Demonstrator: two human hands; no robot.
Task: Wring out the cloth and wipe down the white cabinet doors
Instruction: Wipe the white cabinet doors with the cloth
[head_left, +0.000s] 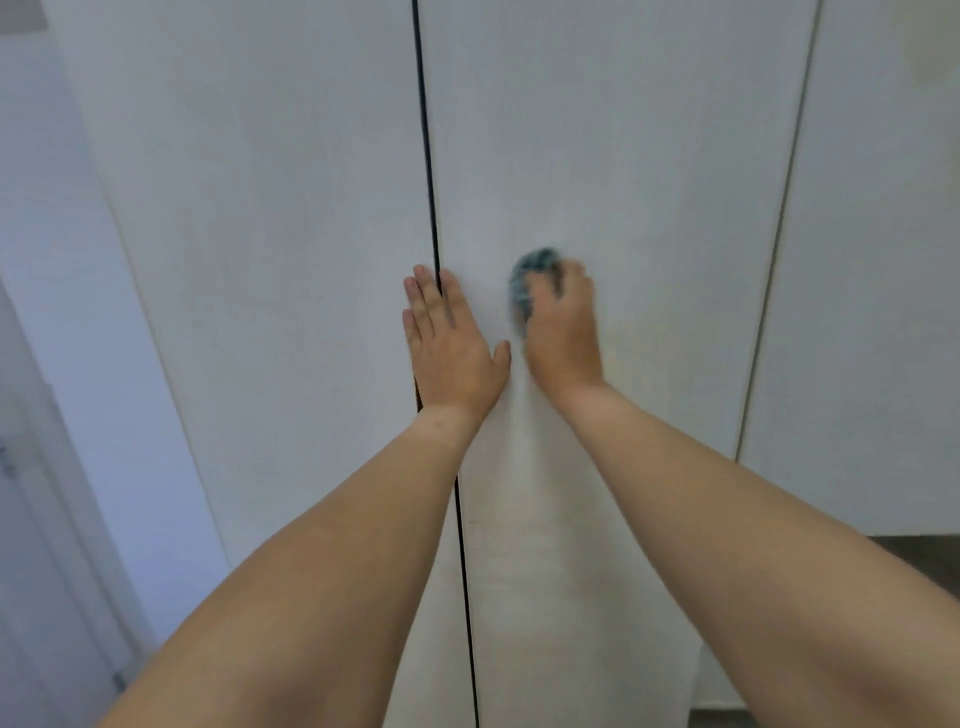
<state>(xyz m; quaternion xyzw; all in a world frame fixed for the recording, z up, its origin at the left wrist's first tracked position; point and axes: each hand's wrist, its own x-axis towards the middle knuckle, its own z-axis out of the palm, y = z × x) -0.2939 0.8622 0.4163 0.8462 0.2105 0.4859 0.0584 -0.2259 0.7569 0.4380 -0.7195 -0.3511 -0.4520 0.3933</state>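
Observation:
Tall white cabinet doors fill the view. My left hand (449, 343) lies flat and open across the dark gap (427, 156) between the left door (270, 218) and the middle door (613, 156). My right hand (563, 327) presses a bunched blue-grey cloth (527, 283) against the middle door, just right of the left hand. The cloth and the right hand are blurred. Most of the cloth is hidden under my fingers.
A third white door (872, 260) stands to the right, past a thin seam. A pale wall (47, 260) and a white door frame (57, 545) lie to the left. Dark floor (904, 551) shows at the lower right.

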